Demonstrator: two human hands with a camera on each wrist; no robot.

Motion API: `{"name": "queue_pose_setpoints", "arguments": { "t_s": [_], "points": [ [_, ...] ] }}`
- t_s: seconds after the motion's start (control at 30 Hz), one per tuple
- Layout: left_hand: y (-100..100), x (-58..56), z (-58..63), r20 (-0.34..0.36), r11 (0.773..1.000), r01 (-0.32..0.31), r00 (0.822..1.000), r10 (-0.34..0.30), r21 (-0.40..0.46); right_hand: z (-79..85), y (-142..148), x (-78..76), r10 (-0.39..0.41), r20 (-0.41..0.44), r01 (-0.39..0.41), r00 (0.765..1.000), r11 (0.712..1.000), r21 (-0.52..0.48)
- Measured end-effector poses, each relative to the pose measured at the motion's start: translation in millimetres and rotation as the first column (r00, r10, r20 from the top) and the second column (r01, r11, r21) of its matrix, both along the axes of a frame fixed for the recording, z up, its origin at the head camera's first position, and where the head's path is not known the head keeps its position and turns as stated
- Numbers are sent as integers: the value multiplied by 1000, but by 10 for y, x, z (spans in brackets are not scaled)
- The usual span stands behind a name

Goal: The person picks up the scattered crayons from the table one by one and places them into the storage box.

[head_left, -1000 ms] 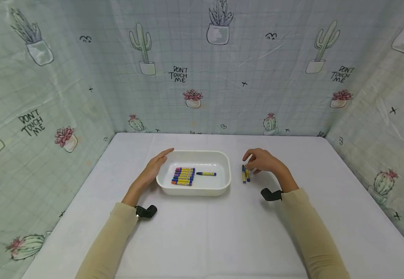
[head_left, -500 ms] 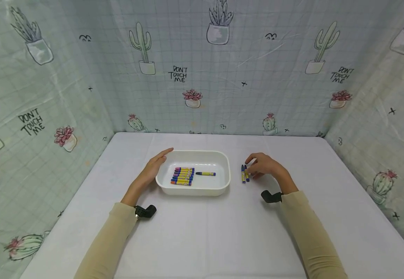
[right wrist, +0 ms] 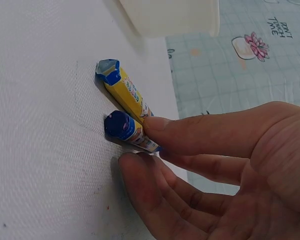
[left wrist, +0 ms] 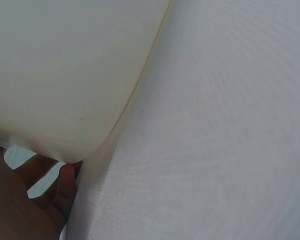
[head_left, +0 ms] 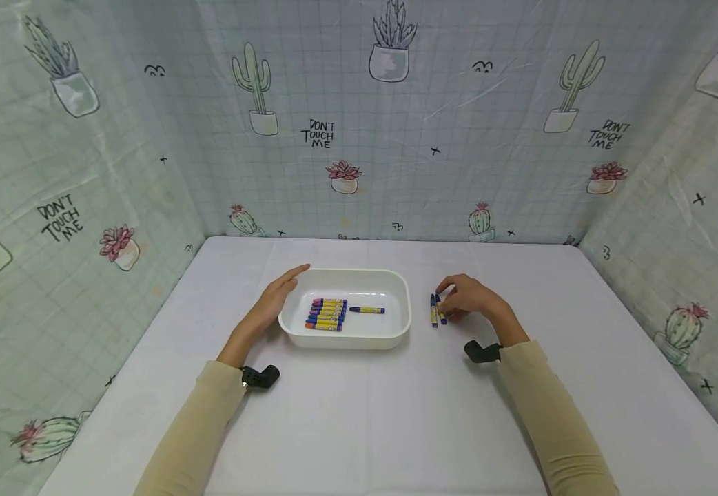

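Observation:
A white plastic tray [head_left: 353, 341] stands on the table, with my left hand [head_left: 272, 300] laid along its left end, fingers extended to the back corner. In the left wrist view those fingers [left wrist: 66, 182] touch the tray's outer wall. To the right of the tray, two yellow-wrapped crayons lie side by side on the cloth. My right hand [head_left: 469, 296] pinches the right one, a dark blue crayon [right wrist: 122, 125], between thumb and fingers. The other crayon [right wrist: 125, 92] lies right beside it, slightly angled away. The pinched crayon's far end is hidden by the hand.
Inside the tray, several crayons [head_left: 326, 315] lie in a stacked row at the left, and a single dark-tipped crayon [head_left: 368, 311] lies to their right. White cloth [head_left: 365, 413] covers the table. A cactus-print curtain [head_left: 396, 138] encloses the back and sides.
My right hand has shifted slightly, its thumb and fingers closing on the right crayon, which now lies a little apart from the other at the front. The left hand and tray stay put.

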State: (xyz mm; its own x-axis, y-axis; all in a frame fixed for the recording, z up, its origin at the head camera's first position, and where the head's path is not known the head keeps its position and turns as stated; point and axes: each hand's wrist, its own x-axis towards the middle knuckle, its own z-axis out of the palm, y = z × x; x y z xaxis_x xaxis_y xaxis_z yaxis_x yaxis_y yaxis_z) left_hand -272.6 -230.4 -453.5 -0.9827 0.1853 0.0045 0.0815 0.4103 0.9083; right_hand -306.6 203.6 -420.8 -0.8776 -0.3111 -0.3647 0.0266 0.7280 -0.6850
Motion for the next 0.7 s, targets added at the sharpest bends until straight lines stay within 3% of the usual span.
{"name": "queue_pose_setpoints", "arguments": {
  "t_s": [0.7],
  "points": [
    [7,5,-9,-2,1000,1,1000,-1,-1,38,30,20,33,-1,-33,999,998,46]
  ]
}}
